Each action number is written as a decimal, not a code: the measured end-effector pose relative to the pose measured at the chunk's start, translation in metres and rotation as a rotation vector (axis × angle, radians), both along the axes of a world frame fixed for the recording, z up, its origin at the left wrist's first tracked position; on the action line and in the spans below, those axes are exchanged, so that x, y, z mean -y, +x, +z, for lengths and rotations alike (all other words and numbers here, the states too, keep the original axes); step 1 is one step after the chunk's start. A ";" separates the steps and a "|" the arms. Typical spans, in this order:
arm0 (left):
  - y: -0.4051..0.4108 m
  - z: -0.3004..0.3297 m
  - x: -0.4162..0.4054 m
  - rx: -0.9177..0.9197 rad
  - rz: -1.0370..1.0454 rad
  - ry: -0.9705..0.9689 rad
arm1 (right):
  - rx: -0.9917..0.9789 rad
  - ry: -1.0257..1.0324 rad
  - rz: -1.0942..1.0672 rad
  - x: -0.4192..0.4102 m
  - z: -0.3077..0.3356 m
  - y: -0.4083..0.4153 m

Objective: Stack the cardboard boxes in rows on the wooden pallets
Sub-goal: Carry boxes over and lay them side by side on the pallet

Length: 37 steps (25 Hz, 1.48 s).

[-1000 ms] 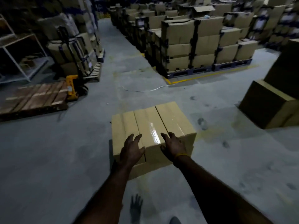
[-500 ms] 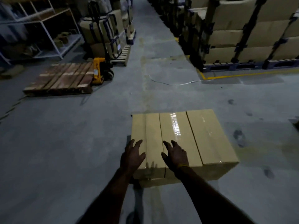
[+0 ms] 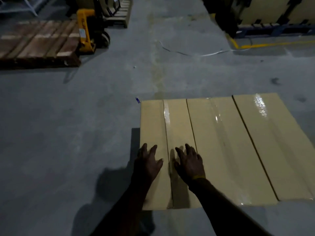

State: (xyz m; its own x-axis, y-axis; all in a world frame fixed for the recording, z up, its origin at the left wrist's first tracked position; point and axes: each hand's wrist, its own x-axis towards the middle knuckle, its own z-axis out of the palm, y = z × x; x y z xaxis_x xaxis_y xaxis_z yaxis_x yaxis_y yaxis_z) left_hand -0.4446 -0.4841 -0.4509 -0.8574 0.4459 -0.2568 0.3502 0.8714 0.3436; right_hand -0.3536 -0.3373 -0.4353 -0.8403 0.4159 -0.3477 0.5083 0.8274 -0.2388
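Three cardboard boxes (image 3: 221, 147) sit side by side on the grey floor (image 3: 68, 125), taped tops shining, and they fill far more of the view than they did half a second ago — the person has closed right in and the head has dipped. Both hands are flat on the near-left box: the left hand (image 3: 148, 163) with fingers spread straight by the box's left edge, the right hand (image 3: 189, 163) just beside it across the tape seam, also with fingers straight, a yellow band (image 3: 198, 177) at the wrist. Nothing is gripped; the palms press on the lid as before, only further toward the row's left end now. The other two boxes run off to the right of the hands, touching one another. Ahead and well to the left of the hands lies the wooden pallet (image 3: 39, 43), bare planks showing, now pushed up toward the frame's top corner, with the yellow pallet jack (image 3: 85, 31) at its right end. Straight ahead a white strap (image 3: 196, 54) curls on the concrete, and beyond it to the right a yellow floor line (image 3: 272, 45) edges a blue pallet (image 3: 272, 30) loaded with stacked cartons (image 3: 276, 11), mostly cut off now.
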 end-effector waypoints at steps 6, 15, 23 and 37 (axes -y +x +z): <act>-0.012 -0.056 0.008 0.030 -0.025 -0.034 | 0.020 0.074 0.065 0.001 -0.048 -0.013; -0.032 -0.062 0.043 0.084 -0.002 0.107 | 0.014 -0.018 -0.065 0.009 -0.048 -0.019; -0.016 -0.003 0.054 0.021 0.092 0.115 | -0.066 -0.080 -0.123 0.038 0.005 -0.010; 0.166 0.324 0.070 -0.174 0.032 0.206 | -0.386 -0.009 -0.252 0.067 0.311 0.183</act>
